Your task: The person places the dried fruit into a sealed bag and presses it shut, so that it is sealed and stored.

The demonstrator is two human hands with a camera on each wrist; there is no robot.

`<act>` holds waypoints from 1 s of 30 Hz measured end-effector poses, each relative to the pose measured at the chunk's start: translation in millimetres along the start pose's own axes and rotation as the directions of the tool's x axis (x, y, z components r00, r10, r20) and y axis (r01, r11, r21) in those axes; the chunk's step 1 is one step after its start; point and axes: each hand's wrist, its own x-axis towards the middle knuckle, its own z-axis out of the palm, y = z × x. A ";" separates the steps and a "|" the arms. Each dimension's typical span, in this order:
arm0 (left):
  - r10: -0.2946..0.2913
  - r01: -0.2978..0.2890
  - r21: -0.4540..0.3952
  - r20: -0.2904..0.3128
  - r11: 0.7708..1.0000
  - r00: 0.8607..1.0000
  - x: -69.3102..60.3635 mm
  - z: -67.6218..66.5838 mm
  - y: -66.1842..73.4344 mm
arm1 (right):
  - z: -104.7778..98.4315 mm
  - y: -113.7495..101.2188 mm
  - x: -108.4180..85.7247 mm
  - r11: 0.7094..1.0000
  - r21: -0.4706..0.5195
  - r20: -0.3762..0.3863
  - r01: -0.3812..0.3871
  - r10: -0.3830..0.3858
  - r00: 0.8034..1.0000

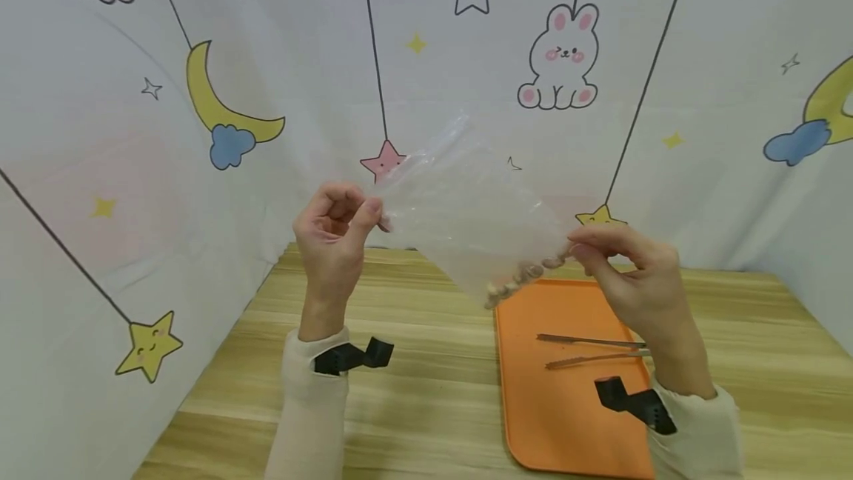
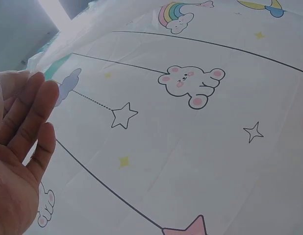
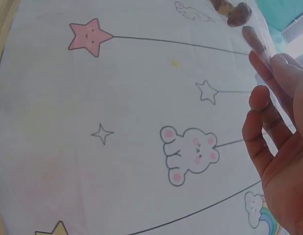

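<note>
A clear plastic bag (image 1: 473, 206) is stretched between both hands above the table. My left hand (image 1: 336, 235) pinches one corner between thumb and forefinger. On the other side, my right hand (image 1: 636, 280) pinches the lower right corner. Several small brown pieces (image 1: 529, 271), like dried mushrooms, lie in a row along the bag's lower right edge; a few brown pieces (image 3: 235, 13) show close up in the right wrist view. In the left wrist view the left hand (image 2: 24, 147) shows its palm, and the bag is hard to make out.
Below the right hand, an orange tray (image 1: 560, 421) rests on the wood-grain table (image 1: 413, 391). Metal tongs (image 1: 580, 339) lie on it with their arms spread, partly hidden by the right wrist. A white printed cloth (image 1: 320, 35) stands around the table's back and sides.
</note>
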 end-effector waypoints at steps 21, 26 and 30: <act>-0.156 0.138 0.075 0.345 0.988 0.926 -7.2 13.7 2.6 | 5.4 -6.1 -3.4 0.974 -0.125 0.339 -0.189 0.221 0.914; -0.204 0.162 0.127 0.488 0.979 0.849 -9.7 19.4 4.2 | 5.9 -6.7 -1.7 0.976 -0.094 0.260 -0.194 0.213 0.942; -0.225 0.182 0.133 0.541 0.974 0.810 -11.9 21.5 4.4 | 4.4 -7.8 -1.7 0.974 -0.089 0.246 -0.208 0.224 0.943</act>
